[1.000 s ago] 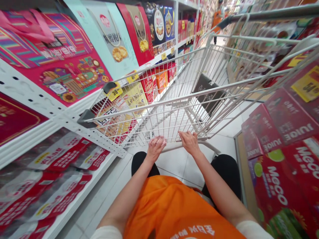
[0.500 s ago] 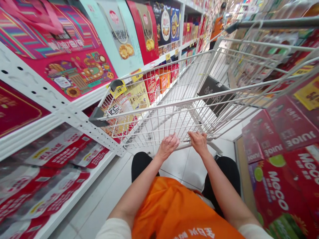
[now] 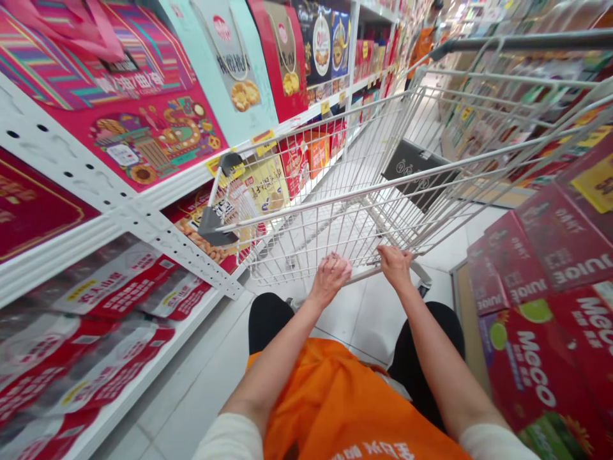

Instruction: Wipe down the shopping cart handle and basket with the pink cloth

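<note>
A grey wire shopping cart (image 3: 306,207) stands sideways in front of me, its basket showing bare wires. My left hand (image 3: 329,278) is closed on the lower wires of its near side, and a pinkish patch shows at the fingertips that I cannot make out. A short way to the right, my right hand (image 3: 395,266) curls its fingers round the same lower part of the cart. A dark panel with white marks (image 3: 416,174) shows through the wires at the cart's handle end.
On the left, a white shelf (image 3: 119,211) holds gift boxes (image 3: 158,137) and bagged goods (image 3: 115,284). Stacked red drink cartons (image 3: 536,358) stand close on my right. Farther down the aisle is a person in an orange vest (image 3: 422,45).
The cart has shifted a little to the right, its left end farther from the shelf post. Both my hands have moved right with it, still gripping.
</note>
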The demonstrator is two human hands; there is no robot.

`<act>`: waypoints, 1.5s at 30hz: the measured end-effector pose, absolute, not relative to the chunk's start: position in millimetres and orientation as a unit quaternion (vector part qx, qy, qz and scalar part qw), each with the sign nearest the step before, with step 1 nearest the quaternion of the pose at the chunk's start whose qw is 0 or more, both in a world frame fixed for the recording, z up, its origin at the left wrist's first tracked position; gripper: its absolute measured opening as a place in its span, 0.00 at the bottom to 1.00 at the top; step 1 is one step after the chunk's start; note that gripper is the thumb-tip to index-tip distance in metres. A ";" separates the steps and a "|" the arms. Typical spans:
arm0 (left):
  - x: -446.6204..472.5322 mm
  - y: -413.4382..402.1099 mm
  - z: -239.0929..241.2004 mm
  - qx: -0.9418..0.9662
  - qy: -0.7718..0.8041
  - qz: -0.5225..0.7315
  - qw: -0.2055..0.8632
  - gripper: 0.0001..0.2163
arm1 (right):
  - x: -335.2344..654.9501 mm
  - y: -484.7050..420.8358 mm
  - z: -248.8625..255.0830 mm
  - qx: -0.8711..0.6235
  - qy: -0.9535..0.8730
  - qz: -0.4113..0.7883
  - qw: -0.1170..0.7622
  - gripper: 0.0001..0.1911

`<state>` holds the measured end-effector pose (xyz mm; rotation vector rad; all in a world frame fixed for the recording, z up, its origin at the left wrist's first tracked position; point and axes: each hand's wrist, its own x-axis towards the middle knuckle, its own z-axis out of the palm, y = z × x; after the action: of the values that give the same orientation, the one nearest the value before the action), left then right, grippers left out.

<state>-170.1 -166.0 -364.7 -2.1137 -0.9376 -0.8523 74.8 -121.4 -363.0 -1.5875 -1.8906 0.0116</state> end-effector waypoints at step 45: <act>-201.0 -211.2 -371.0 -0.767 -0.443 -0.371 0.278 0.12 | -30.4 -139.8 -353.2 -0.565 -0.663 -0.014 0.490 0.17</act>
<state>-201.0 -211.2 -371.0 -2.0594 -1.1901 -0.9946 -30.4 -139.8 -353.2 -1.3719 -1.6112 -0.0350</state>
